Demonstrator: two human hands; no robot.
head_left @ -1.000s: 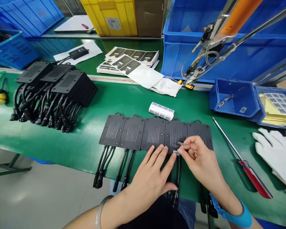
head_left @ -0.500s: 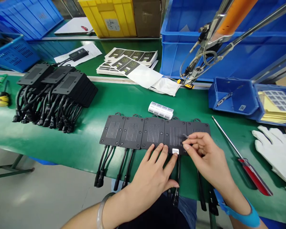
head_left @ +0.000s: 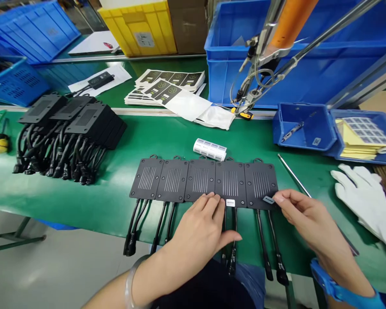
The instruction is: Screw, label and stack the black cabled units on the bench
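Note:
Several flat black ribbed boxes, each with two short cables, lie side by side in a row in front of me. My left hand (head_left: pixel 206 223) rests its fingertips at the lower edge of the middle box (head_left: pixel 200 176), thumb stretched out, holding nothing. A small white printed label (head_left: pixel 230 202) sits low on the box beside it (head_left: pixel 230 180). Between thumb and fingertips my right hand (head_left: pixel 304 214) pinches a small label (head_left: pixel 269 200) over the lower right of the rightmost box (head_left: pixel 260 182). Whether that label touches the box, I cannot tell. A strip of labels (head_left: pixel 209 149) lies behind the row.
Stacked black boxes with cables (head_left: pixel 83 120) stand at left. Printed sheets (head_left: pixel 170 88) lie behind. To the right are a screwdriver (head_left: pixel 292 174), partly hidden by my hand, white gloves (head_left: pixel 363 201) and small blue bins (head_left: pixel 304 126). An orange tool (head_left: pixel 292 21) hangs above.
My right hand has moved right with the label, from the fourth box to the rightmost one. My left fingers have drawn together and shifted slightly left, away from the attached label.

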